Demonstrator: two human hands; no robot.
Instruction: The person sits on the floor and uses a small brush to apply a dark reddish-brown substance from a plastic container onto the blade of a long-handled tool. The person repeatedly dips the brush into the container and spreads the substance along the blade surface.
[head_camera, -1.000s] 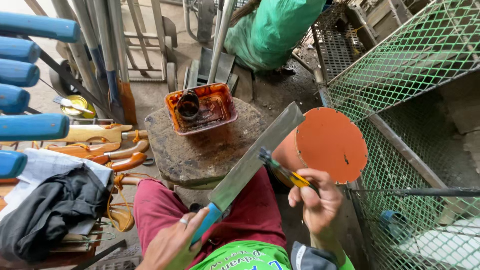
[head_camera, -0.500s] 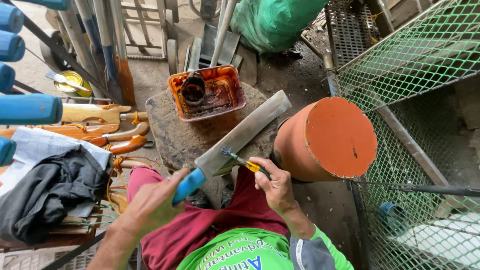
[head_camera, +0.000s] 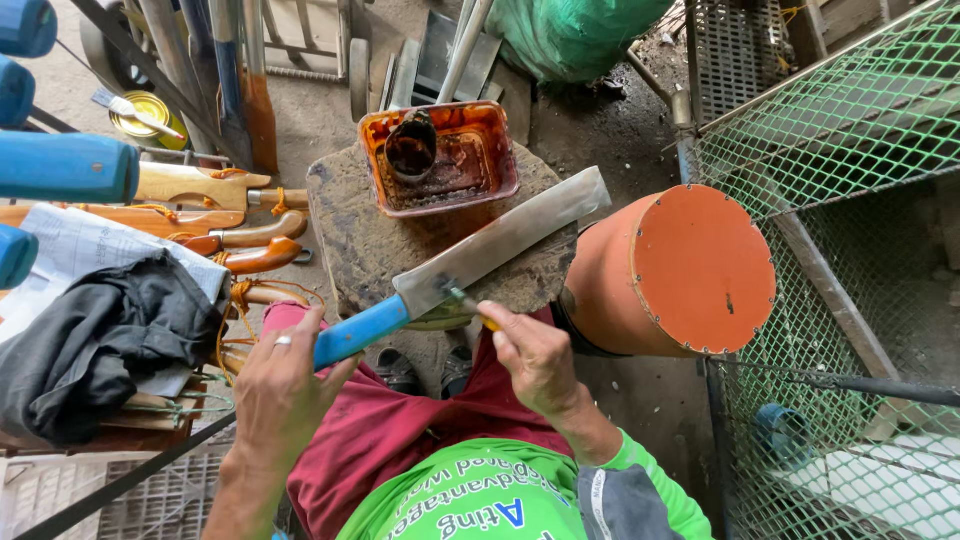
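One machete (head_camera: 490, 250), blue-handled, is gripped by the left hand (head_camera: 285, 390); one small yellow-handled tool (head_camera: 468, 303) is pinched by the right hand (head_camera: 535, 355); one orange tray (head_camera: 445, 160) is set on one round stump (head_camera: 360, 240).

Your left hand (head_camera: 283, 392) covers the rear of the blue knife handle (head_camera: 362, 329). Your right hand (head_camera: 535, 357) hides most of the small yellow-handled tool (head_camera: 470, 305). The blue-capped wooden handles (head_camera: 62, 168) are cut off at the left edge.
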